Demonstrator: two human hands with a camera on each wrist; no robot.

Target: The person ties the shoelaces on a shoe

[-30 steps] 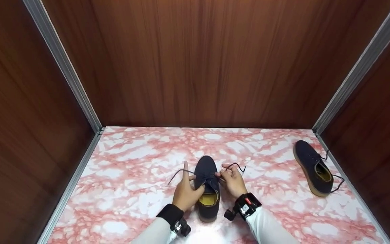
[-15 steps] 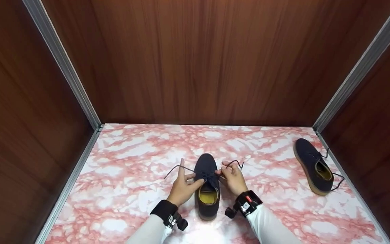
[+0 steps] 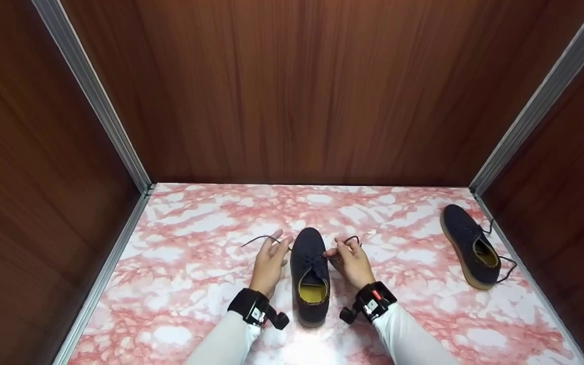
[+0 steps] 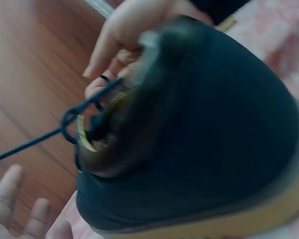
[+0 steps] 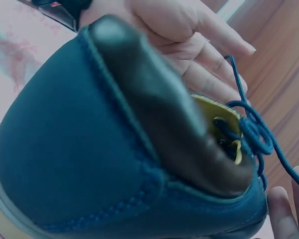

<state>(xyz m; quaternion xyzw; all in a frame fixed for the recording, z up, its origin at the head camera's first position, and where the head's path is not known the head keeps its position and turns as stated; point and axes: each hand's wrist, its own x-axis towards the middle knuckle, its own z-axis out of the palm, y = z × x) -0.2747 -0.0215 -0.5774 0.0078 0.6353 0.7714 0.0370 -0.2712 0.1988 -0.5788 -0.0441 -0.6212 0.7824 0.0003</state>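
Observation:
A dark navy lace-up shoe point(image 3: 308, 246) with a yellow insole stands toe away from me between my hands. Its shoelace point(image 5: 259, 134) is crossed and looped over the throat. My left hand point(image 3: 267, 266) is beside the shoe's left side, fingers extended and apart. One lace end point(image 3: 256, 238) runs out past those fingers to the left. On the other side, my right hand point(image 3: 354, 263) pinches the other lace strand close to the eyelets, as the left wrist view also shows, and that lace's tail point(image 3: 354, 237) curls above the fingers.
A matching shoe point(image 3: 467, 243) with loose laces lies at the right, near the side wall point(image 3: 560, 203). Brown wood-look panels point(image 3: 292, 91) with grey metal corner strips enclose the back and sides of the red-and-white marbled table point(image 3: 185, 284).
My left thumb has come off the shoe's lacing, and the left hand has turned more upright beside the shoe. The right hand keeps its pinch on the lace with little movement.

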